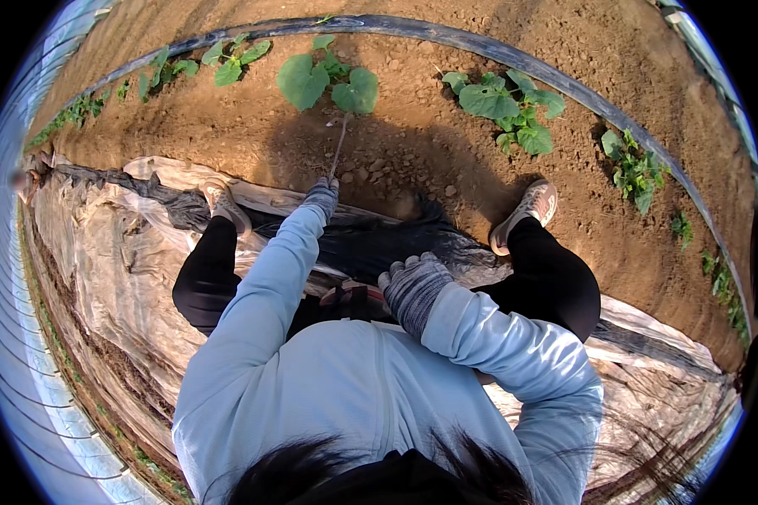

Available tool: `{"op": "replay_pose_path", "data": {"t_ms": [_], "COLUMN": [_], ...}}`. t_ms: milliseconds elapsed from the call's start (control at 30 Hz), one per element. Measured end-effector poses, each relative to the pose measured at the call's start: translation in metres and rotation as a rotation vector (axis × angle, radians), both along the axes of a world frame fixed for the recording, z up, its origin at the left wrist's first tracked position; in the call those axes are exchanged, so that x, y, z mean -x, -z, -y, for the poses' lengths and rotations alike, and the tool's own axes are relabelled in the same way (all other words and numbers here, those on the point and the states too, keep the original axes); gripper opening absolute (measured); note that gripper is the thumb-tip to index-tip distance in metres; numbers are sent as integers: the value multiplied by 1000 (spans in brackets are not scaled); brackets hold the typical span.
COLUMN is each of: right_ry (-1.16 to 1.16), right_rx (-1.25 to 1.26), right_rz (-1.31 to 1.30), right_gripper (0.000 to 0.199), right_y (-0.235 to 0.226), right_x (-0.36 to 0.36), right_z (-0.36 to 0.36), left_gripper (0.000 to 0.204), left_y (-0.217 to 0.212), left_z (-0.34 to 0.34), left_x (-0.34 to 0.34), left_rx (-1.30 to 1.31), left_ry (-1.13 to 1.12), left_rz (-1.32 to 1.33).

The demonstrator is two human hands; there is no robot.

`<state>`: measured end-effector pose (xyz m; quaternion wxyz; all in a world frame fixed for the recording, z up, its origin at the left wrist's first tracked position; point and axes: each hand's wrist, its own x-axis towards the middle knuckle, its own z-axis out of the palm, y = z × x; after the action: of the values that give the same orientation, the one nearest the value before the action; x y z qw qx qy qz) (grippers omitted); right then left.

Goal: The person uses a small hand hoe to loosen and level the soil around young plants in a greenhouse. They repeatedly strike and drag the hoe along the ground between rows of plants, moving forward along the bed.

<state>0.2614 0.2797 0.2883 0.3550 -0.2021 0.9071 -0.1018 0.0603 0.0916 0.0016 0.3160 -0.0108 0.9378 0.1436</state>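
Note:
My left hand (322,199), in a grey knitted glove, reaches forward at the edge of the bare soil. Its fingers are closed on a thin pale string (338,151), which runs straight from them to the base of a young plant (355,91) with broad green leaves. My right hand (416,291), gloved in dark grey stripes, is drawn back in front of my body, its fingers curled. Whatever the right fingers may hold is hidden from view.
More leafy plants (490,101) grow in a row to both sides. Behind them a black hose (429,32) curves across the soil. Crumpled plastic sheeting (109,278) and dark film (362,244) lie around my feet. Clear greenhouse walls (17,370) rise at the left.

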Motion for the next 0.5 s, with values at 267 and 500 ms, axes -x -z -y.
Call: {"op": "replay_pose_path", "data": {"t_ms": [267,500], "right_ry": [-1,-22], "right_rx": [-14,32], "right_rz": [3,-167], "right_gripper": [28,35], "right_y": [-7,-17], "right_x": [-2,3], "right_z": [-1,-8], "left_gripper": [49,46], "left_y": [-67,-111], "left_z": [35,59], "left_x": [-75,-89], "left_rx": [44,-188], "left_ry": [173,185], "left_rz": [-200,-481]}}
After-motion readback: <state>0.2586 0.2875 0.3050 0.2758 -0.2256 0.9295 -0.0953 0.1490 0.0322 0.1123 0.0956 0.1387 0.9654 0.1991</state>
